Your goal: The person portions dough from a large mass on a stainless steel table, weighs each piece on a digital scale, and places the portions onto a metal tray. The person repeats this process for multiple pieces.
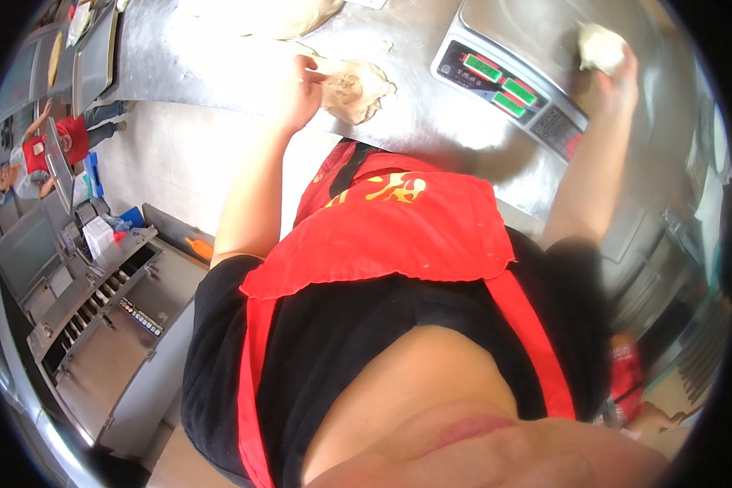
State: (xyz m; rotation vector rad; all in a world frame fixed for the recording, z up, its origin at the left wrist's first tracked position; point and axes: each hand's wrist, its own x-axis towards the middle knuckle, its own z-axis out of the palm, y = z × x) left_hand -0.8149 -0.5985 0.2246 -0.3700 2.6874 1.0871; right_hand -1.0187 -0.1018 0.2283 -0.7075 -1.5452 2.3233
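Observation:
My right hand (619,82) holds a lump of pale dough (602,49) in its fingers, over or beside the steel pan of a digital scale (494,70) with lit green displays. Whether the lump touches the pan, I cannot tell. On the steel worktable (427,122), my left hand (302,91) is at the left side of a flattened, sticky piece of dough (357,91); glare hides part of its fingers, so its grip is unclear. A larger mass of dough (280,15) lies beyond it, and a small scrap of dough (387,46) sits near the scale.
At the left, a person in a red apron (67,143) stands by metal trays (94,67). Below them is a steel cabinet (116,348) with a white box (99,236) on top. Another person's hand (656,419) shows at the lower right. The table edge runs before my apron.

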